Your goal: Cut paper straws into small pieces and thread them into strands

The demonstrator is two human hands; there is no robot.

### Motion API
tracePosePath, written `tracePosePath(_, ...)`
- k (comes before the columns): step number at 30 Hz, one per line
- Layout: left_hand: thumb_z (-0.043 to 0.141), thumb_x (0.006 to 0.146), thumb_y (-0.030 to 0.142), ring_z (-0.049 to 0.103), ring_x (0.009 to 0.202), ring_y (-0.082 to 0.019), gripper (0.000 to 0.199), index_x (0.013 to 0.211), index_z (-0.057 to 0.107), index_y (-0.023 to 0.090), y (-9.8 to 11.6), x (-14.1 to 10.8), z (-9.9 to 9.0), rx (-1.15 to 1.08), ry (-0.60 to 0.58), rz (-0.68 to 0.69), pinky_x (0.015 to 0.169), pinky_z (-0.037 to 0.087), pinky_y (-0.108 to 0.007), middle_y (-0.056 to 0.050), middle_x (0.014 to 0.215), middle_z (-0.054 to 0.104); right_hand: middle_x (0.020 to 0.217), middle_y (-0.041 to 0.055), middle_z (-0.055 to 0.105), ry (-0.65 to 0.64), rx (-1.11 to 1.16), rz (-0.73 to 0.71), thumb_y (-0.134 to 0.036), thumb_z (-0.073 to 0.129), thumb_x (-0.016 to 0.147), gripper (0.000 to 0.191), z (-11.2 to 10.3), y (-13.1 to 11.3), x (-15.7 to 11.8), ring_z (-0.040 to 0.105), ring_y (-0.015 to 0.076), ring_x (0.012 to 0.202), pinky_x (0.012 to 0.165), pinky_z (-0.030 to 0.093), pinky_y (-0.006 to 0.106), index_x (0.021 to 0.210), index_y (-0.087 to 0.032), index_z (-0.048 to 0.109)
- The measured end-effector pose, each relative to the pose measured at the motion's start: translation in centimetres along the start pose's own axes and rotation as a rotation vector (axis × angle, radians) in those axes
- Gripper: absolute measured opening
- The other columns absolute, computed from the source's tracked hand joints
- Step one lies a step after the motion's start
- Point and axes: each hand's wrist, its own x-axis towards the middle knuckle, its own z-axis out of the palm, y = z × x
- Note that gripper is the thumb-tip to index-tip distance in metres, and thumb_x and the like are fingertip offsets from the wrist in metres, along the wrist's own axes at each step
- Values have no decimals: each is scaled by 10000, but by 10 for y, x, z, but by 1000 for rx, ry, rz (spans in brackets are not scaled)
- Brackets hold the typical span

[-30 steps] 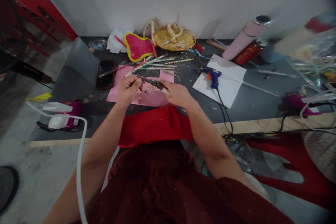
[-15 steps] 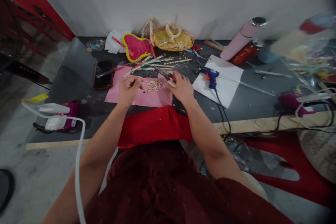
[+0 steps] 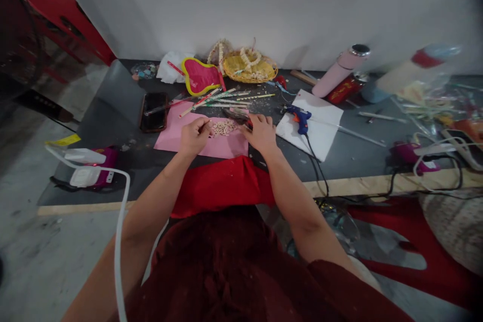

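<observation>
My left hand (image 3: pixel 194 136) is at the left edge of a pile of small pale cut pieces (image 3: pixel 223 128). Its thumb and forefinger are pinched together; whatever sits between them is too small to make out. At the pile's right side, my right hand (image 3: pixel 263 133) has its fingers around the red handles of a pair of pliers (image 3: pixel 234 115). The dark jaws point left, just above the pile. Under both hands lies a pink sheet (image 3: pixel 171 133). Behind the pliers, several patterned paper sticks (image 3: pixel 221 98) lie in a loose bundle.
A phone (image 3: pixel 154 110) lies left of the sheet. Behind stand a yellow-rimmed pink tray (image 3: pixel 202 78) and a wicker basket (image 3: pixel 230 74). To the right, a blue glue gun (image 3: pixel 302 119) rests on a white board (image 3: pixel 328 136), near a pink flask (image 3: pixel 339 71) and red can (image 3: pixel 345 89).
The pliers and my right hand have come down closer to the sheet, and the pliers lie flatter beside the pile. My left hand stays pinched. The camera view has shifted slightly.
</observation>
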Motion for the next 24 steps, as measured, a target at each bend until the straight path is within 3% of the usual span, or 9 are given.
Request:
tracePosePath(4, 530, 895, 292, 606, 577, -101, 210, 773, 660, 180, -2, -3, 3, 13, -3, 15, 578, 452, -213, 7, 638, 675, 1336, 88, 546, 60, 69, -173, -340, 477, 908, 411, -6, -12, 11, 428, 322, 1183, 923, 415, 476, 1300, -250, 564)
tracePosePath(9, 521, 892, 248, 614, 590, -108, 184, 793, 661, 181, -2, -7, 7, 56, -11, 70, 577, 446, -214, -1, 661, 683, 1278, 120, 586, -8, 133, -430, -180, 422, 891, 403, -2, -32, 74, 477, 272, 1196, 1038, 335, 456, 1264, -170, 576)
tracePosePath(17, 516, 917, 266, 638, 615, -114, 190, 893, 685, 182, -9, -7, 10, 163, 19, 147, 579, 457, -217, -26, 770, 732, 1151, 146, 674, -100, 74, -302, -147, 405, 899, 348, 32, -65, 187, 596, 249, 1062, 935, 425, 362, 1154, -119, 640)
tracePosePath(24, 523, 905, 215, 708, 751, -141, 144, 938, 662, 197, -11, -6, 12, 154, 26, 281, 653, 533, -236, -45, 897, 760, 1093, 115, 697, -215, -85, -267, -193, 486, 894, 266, 54, -85, 223, 617, 241, 1022, 885, 457, 353, 1064, -172, 690)
